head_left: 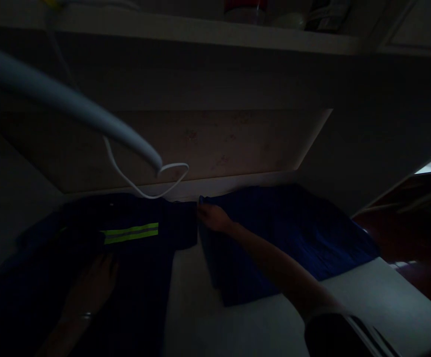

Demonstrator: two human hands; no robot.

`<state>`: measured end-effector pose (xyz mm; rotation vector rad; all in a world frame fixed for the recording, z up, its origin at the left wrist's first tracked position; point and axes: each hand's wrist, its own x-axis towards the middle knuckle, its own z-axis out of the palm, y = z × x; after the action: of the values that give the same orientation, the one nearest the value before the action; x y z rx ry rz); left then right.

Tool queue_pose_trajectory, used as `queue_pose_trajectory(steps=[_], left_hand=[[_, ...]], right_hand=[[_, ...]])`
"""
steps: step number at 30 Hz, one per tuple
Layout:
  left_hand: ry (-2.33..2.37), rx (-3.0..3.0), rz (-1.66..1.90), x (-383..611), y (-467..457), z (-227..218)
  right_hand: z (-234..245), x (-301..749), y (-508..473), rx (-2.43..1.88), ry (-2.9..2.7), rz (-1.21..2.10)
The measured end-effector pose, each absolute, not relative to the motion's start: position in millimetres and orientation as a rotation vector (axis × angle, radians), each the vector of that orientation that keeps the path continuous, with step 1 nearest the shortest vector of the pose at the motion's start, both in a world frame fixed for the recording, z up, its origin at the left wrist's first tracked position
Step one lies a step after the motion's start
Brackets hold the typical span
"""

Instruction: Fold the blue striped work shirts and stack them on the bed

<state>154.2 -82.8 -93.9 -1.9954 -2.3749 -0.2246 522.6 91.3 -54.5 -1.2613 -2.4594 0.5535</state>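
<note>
A dark navy shirt (141, 277) with a yellow-green and grey reflective strip (131, 233) lies spread on the left. My left hand (94, 282) rests on its front below the strip, fingers stretched out, dim in the shadow. On the right lies a blue piece of clothing (282, 233), whose exact kind I cannot make out. My right hand (215, 216) reaches to its upper left corner, fingers closed on the blue cloth there, right beside the shirt's sleeve (185, 225).
The clothes lie on a white tabletop (196, 297) against a patterned back panel (215, 144). Above runs a shelf (185, 29) holding a red-topped container (245, 10). A pale lamp-like arm (89, 114) and a white cable (118, 168) hang low at the left.
</note>
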Motion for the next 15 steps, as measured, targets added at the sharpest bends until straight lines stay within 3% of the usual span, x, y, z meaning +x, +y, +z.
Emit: queue_pose_trajectory(steps=[6,10,15], left_hand=[[-2.561,-2.468,-0.901,319,-78,-67],[-2.862,-2.526,-1.269,406,-54,-72],[-2.967,-2.415,-1.258,440,-29,-81]], right_hand=[[-32,674,128,-2.058,-2.174,0.301],[-37,710,138,-2.170,-2.145,0.302],[-29,710,126,-2.125,-2.146,0.199]])
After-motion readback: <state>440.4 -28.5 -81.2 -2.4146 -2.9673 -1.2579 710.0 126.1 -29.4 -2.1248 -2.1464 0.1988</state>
